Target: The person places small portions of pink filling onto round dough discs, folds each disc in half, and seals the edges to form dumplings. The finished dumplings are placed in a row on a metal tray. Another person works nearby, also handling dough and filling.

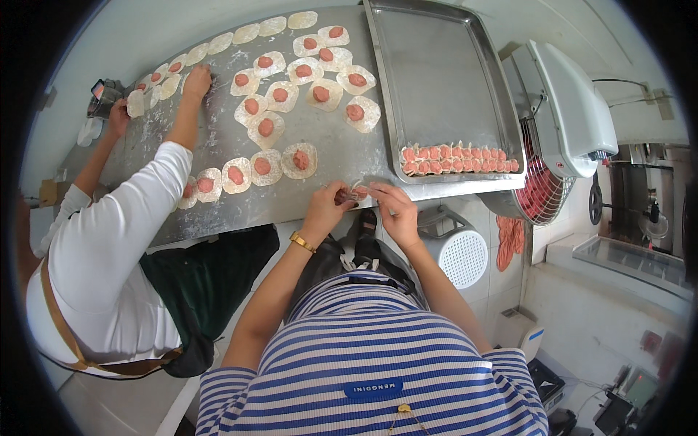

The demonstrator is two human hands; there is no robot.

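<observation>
Between my two hands, at the near edge of the steel table [313, 138], is a dumpling [359, 192] with pink filling showing in its gathered wrapper. My left hand [329, 206] grips its left side, fingers pinched. My right hand [395, 209] has its fingertips closed at the dumpling's right side. To the left lie flat wrappers with meat dollops, the nearest wrapper [300, 160] just beyond my left hand. Ahead on the right, a metal tray [443, 80] holds rows of open-topped dumplings [458, 159] along its near end.
At the left a co-worker in white sleeves [123, 211] reaches over the table, handling wrappers near the far row of plain wrappers [247, 33]. A white mixer [567, 109] with pink meat in its caged bowl [542, 182] stands right of the tray. Below is a stool [463, 259].
</observation>
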